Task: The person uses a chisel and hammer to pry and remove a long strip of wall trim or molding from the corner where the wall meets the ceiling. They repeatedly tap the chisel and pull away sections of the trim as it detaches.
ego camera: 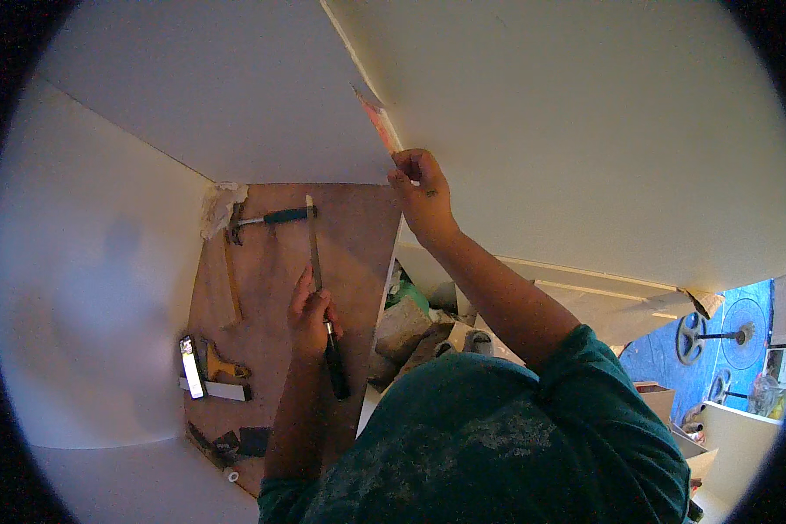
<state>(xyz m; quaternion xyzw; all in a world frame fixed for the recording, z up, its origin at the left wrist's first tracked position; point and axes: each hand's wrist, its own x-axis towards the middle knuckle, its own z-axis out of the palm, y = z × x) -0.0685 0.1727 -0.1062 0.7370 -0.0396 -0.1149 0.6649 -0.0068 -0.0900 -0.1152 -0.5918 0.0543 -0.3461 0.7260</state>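
My left hand [312, 321] grips a long flat-bladed hand tool [336, 373] with a black handle and a metal ferrule, perhaps a file or chisel. Its narrow blade points away from me, over a reddish-brown board. Farther up, my right hand [426, 193] pinches a thin strip [381, 128] with a reddish face and a torn, pointed far end. This strip lies along the pale edge of a large cream panel [583, 131], where it meets a greyish panel [236, 98]. Whether the strip is still attached there is hard to tell.
On the reddish-brown board [360, 236] lie a claw hammer [281, 215], a wooden strip [231, 281], a phone [192, 367] and a yellow-handled tool [223, 364]. Stone-like blocks [403, 327] sit below the board's right edge. Wheel-like metal pieces [691, 338] rest on blue sheeting [655, 367].
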